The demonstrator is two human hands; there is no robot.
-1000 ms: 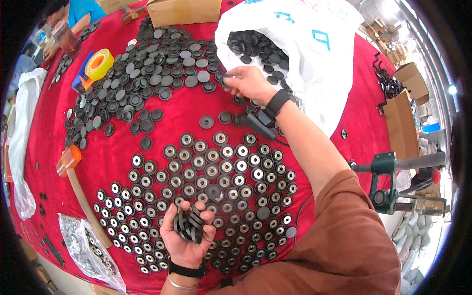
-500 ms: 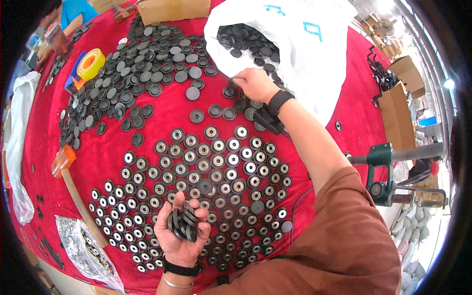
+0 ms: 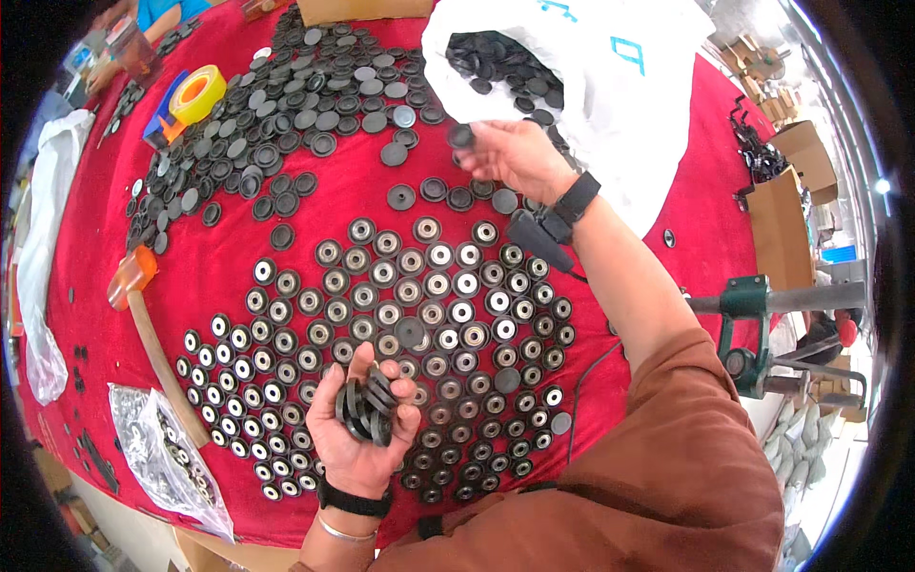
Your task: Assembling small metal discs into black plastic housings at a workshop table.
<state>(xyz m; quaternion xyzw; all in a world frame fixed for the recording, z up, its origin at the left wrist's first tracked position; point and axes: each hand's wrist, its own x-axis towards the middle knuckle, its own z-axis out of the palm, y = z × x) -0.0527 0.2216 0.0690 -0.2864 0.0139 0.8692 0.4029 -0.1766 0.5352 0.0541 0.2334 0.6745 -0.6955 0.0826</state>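
A handful of black round caps (image 3: 365, 407) sits in my left hand (image 3: 355, 458), whose fingers curl round them above the near part of the table. My right hand (image 3: 519, 157) pinches one black cap (image 3: 461, 136) between thumb and fingertips, beside the mouth of a white sack (image 3: 629, 114). More loose caps (image 3: 505, 62) show inside that sack. Below my hands lie many black wheels with metal bearing centres (image 3: 437, 284), spread close together over the red cloth. A few flat caps, one a dark disc (image 3: 409, 332), rest on top of the wheels.
A big heap of black caps (image 3: 286, 105) covers the far left, near a yellow tape roll (image 3: 198, 93). An orange-headed mallet (image 3: 133, 276) and a clear bag of bearings (image 3: 172, 458) lie left. A green metal clamp (image 3: 745, 334) stands right. Another person's arm (image 3: 162, 21) shows far left.
My right hand has lifted slightly from the cloth by the sack, now with a cap clearly in its fingertips. My left hand keeps its handful. The whole view has shifted a little.
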